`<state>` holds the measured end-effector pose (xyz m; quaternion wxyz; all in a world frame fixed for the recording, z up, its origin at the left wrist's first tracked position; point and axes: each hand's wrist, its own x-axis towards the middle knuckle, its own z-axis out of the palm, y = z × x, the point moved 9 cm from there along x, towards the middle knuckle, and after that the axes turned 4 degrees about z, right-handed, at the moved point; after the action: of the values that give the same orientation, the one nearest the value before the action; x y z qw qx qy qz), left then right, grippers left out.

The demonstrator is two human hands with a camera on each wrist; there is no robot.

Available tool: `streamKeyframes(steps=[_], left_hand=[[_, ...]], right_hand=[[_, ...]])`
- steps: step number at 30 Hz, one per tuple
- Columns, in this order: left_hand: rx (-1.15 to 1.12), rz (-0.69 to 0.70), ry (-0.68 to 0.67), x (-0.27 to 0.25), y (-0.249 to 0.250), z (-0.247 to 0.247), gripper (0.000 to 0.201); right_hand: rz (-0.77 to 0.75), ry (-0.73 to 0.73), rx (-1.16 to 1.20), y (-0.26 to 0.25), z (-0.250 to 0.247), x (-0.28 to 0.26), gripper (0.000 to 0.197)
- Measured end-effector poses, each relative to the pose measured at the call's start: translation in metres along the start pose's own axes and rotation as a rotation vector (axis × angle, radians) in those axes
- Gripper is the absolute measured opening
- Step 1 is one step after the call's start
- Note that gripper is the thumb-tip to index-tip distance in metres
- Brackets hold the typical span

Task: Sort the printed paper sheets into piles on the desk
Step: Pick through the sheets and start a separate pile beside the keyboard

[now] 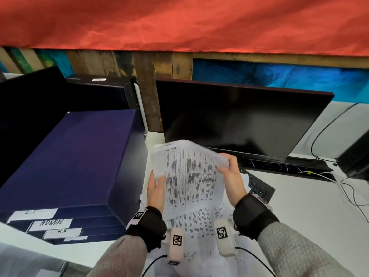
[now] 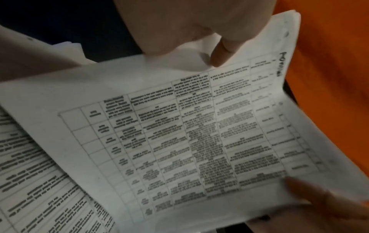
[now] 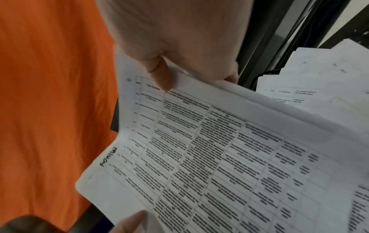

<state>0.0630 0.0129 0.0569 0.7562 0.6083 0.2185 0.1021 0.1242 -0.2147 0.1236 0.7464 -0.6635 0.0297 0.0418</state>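
Both hands, the left hand (image 1: 156,191) and the right hand (image 1: 231,172), pinched the sheaf of white printed table sheets (image 1: 189,176) by its edges; with a grip that loose, pages could easily have slid out onto the loose printed sheets on the white desk (image 1: 197,226).

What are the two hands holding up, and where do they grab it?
Both hands hold a bundle of printed sheets above the desk. The left hand grips its left edge; the right hand pinches its right edge near the top.

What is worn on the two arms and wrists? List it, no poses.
Both arms wear grey knit sleeves. Each wrist carries a black strap; the left hand and right hand are bare. Under each wrist hangs a white camera pod bearing a black-and-white square marker, with a black cable trailing back.
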Motion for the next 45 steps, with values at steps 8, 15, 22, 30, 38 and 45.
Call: streamKeyframes(steps=[8, 15, 22, 30, 38, 45], left_hand=[[0.081, 0.110, 0.050, -0.019, 0.007, -0.007, 0.027], [0.071, 0.117, 0.116, -0.004, -0.002, -0.016, 0.020], [0.216, 0.015, 0.042, -0.003, -0.046, -0.020, 0.038], [0.398, -0.010, -0.049, 0.004, -0.051, -0.029, 0.053], [0.549, -0.104, -0.231, -0.005, -0.101, 0.002, 0.036], [1.355, 0.189, -0.416, -0.015, -0.110, 0.046, 0.046]], right_hand=[[0.070, -0.027, 0.031, 0.019, 0.009, -0.010, 0.034], [0.219, -0.003, 0.068, 0.046, 0.014, -0.010, 0.033], [0.339, 0.038, -0.032, 0.088, 0.012, -0.016, 0.033], [0.367, 0.043, -0.171, 0.110, -0.016, -0.022, 0.037], [0.477, -0.015, -0.239, 0.170, -0.085, -0.068, 0.060], [0.573, 0.435, -0.343, 0.155, -0.270, -0.086, 0.031]])
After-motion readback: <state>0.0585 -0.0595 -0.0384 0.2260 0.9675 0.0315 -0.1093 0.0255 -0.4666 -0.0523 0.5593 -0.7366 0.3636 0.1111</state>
